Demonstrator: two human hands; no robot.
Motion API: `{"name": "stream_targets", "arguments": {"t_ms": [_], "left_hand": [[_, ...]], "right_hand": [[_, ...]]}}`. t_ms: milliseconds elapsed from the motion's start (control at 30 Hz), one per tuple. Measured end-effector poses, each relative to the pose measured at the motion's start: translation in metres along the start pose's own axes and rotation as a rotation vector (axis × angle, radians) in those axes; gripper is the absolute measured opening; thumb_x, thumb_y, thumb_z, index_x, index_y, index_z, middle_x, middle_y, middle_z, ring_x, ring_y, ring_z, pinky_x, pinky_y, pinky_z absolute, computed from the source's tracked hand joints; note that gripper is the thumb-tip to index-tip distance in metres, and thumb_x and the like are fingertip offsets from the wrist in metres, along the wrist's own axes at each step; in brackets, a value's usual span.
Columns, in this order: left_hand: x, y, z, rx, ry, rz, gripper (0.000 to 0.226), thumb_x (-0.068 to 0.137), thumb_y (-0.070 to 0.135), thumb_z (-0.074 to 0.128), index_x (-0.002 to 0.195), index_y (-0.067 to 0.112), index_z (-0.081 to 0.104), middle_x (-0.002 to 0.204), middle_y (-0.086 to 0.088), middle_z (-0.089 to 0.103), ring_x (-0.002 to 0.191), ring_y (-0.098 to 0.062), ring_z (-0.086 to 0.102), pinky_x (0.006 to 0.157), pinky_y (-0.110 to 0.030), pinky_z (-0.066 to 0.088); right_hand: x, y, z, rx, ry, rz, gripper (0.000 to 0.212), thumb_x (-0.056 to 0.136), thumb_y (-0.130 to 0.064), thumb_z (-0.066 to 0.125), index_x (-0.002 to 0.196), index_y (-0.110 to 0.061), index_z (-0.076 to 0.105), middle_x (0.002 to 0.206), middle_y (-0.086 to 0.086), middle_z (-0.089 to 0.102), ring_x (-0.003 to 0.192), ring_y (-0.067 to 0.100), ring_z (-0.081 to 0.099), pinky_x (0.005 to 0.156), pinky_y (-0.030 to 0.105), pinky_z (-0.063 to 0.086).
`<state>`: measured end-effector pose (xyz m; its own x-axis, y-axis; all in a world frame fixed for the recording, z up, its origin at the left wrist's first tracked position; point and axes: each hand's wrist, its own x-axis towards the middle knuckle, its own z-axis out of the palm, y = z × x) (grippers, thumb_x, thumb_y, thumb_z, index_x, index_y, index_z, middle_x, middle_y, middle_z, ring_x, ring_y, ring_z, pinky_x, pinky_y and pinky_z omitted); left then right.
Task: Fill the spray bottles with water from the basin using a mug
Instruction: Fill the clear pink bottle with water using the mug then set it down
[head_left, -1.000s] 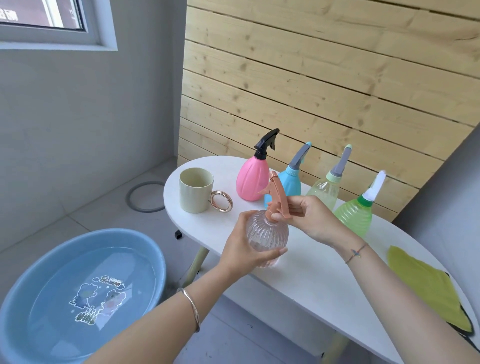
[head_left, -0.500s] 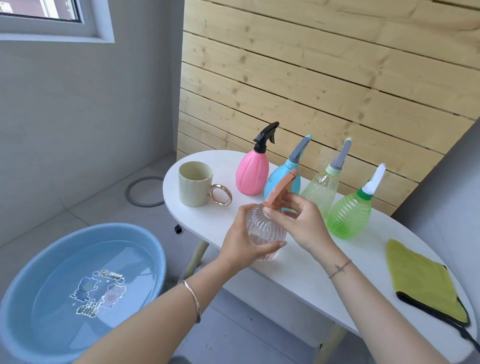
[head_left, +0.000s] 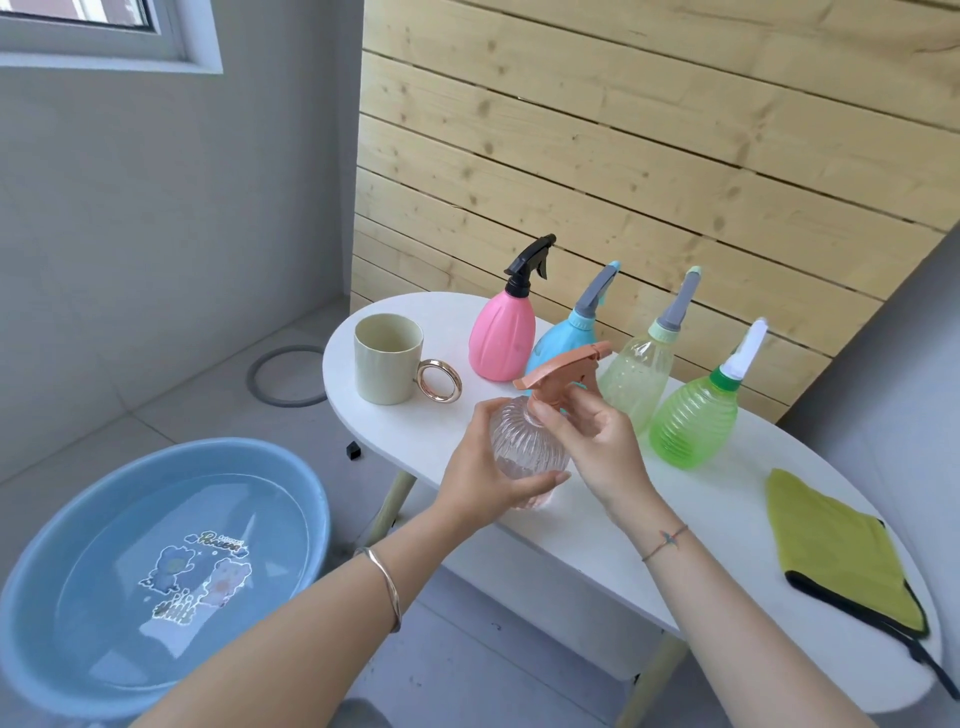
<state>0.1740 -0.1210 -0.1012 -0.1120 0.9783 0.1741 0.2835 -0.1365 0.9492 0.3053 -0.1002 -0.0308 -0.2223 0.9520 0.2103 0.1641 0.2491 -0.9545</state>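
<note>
A clear ribbed spray bottle (head_left: 524, 452) stands near the front edge of the white table (head_left: 597, 525). My left hand (head_left: 483, 478) grips its body. My right hand (head_left: 592, 441) pinches the neck of its orange spray head (head_left: 561, 376), which sits on the bottle with the nozzle tilted up to the right. Behind it stand a pink bottle (head_left: 501, 335), a blue bottle (head_left: 563, 338), a pale green bottle (head_left: 636, 374) and a bright green bottle (head_left: 696, 421), all capped. A cream mug (head_left: 387, 366) with a gold ring handle stands at the table's left end. A blue basin (head_left: 156, 561) of water sits on the floor at the lower left.
A green cloth (head_left: 841, 551) with a black edge lies on the table's right end. A wooden slat wall (head_left: 649, 156) rises right behind the bottles. A grey ring (head_left: 283, 376) lies on the floor beyond the table, and a small black cube (head_left: 354, 450) lies near the table leg.
The orange spray head has turned on the clear bottle, from standing nearly upright to pointing up and to the right. My right hand shifted its pinch down to the neck. My left hand kept its grip.
</note>
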Motion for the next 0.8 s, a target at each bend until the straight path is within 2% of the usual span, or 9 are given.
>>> {"name": "stream_targets", "arguments": {"t_ms": [100,267,433,500,567,600,667,733,800], "left_hand": [[0.001,0.000,0.000,0.003,0.003,0.001,0.088,0.059,0.048,0.091,0.128,0.034,0.038,0.122,0.021,0.055,0.113,0.004,0.052,0.083,-0.001,0.036],[0.001,-0.001,0.001,0.016,0.022,0.001,0.083,0.061,0.041,0.091,0.125,0.034,0.038,0.119,0.022,0.055,0.111,0.002,0.054,0.080,0.000,0.036],[0.000,0.001,-0.001,0.014,-0.001,-0.001,0.087,0.061,0.045,0.090,0.128,0.033,0.037,0.121,0.022,0.054,0.110,0.002,0.052,0.081,-0.003,0.036],[0.000,0.002,-0.002,0.013,-0.004,0.000,0.089,0.060,0.047,0.090,0.129,0.033,0.036,0.123,0.020,0.053,0.112,0.000,0.051,0.084,-0.010,0.038],[0.000,0.002,-0.002,0.015,0.004,0.002,0.090,0.059,0.048,0.091,0.129,0.034,0.036,0.125,0.018,0.053,0.114,-0.002,0.050,0.089,-0.017,0.038],[0.001,0.002,-0.002,0.013,0.005,0.002,0.090,0.059,0.047,0.091,0.128,0.035,0.035,0.125,0.018,0.053,0.114,-0.002,0.050,0.089,-0.016,0.037],[0.000,0.003,-0.001,0.006,0.000,-0.005,0.087,0.059,0.046,0.091,0.126,0.038,0.035,0.123,0.020,0.053,0.113,0.000,0.049,0.086,-0.010,0.036],[-0.001,0.003,-0.001,0.001,-0.003,-0.012,0.086,0.060,0.045,0.091,0.124,0.040,0.034,0.120,0.022,0.053,0.112,0.002,0.049,0.082,-0.003,0.035],[-0.001,0.004,-0.001,0.002,-0.003,-0.012,0.086,0.059,0.045,0.091,0.123,0.041,0.033,0.121,0.022,0.053,0.113,0.000,0.050,0.085,-0.007,0.036]], "right_hand": [[0.001,-0.001,0.000,0.091,-0.016,0.029,0.012,0.089,-0.008,0.065,0.098,-0.013,0.071,0.097,-0.003,0.074,0.099,0.013,0.067,0.096,0.030,0.048],[-0.006,0.004,0.020,0.022,0.299,0.006,0.021,0.074,-0.019,0.082,0.094,-0.021,0.076,0.093,-0.008,0.075,0.096,0.008,0.068,0.092,0.026,0.050],[-0.021,0.001,0.006,-0.107,0.247,0.040,0.032,0.074,-0.032,0.080,0.103,-0.030,0.069,0.106,-0.019,0.068,0.108,-0.006,0.059,0.096,0.018,0.043],[-0.028,-0.002,-0.009,-0.261,0.341,-0.055,0.018,0.074,-0.034,0.080,0.087,-0.029,0.069,0.091,-0.018,0.070,0.093,-0.002,0.063,0.089,0.023,0.048],[-0.027,-0.006,-0.023,-0.398,0.423,-0.224,0.027,0.071,-0.032,0.082,0.081,-0.018,0.062,0.082,-0.009,0.063,0.083,0.009,0.058,0.081,0.021,0.045],[-0.021,-0.010,-0.027,-0.420,0.398,-0.251,0.036,0.069,-0.031,0.084,0.088,-0.015,0.058,0.088,-0.005,0.060,0.087,0.011,0.056,0.080,0.014,0.041],[-0.004,-0.018,-0.029,-0.347,0.190,-0.150,0.053,0.067,-0.027,0.086,0.109,-0.018,0.056,0.110,-0.007,0.061,0.105,0.004,0.055,0.090,0.008,0.037],[0.011,-0.026,-0.028,-0.270,-0.076,0.017,0.052,0.068,-0.021,0.086,0.113,-0.023,0.061,0.115,-0.009,0.067,0.112,-0.001,0.058,0.101,0.019,0.042],[0.020,-0.031,-0.029,-0.252,-0.208,0.069,0.037,0.069,-0.016,0.085,0.102,-0.020,0.070,0.104,-0.007,0.073,0.105,0.002,0.064,0.100,0.028,0.047]]}}
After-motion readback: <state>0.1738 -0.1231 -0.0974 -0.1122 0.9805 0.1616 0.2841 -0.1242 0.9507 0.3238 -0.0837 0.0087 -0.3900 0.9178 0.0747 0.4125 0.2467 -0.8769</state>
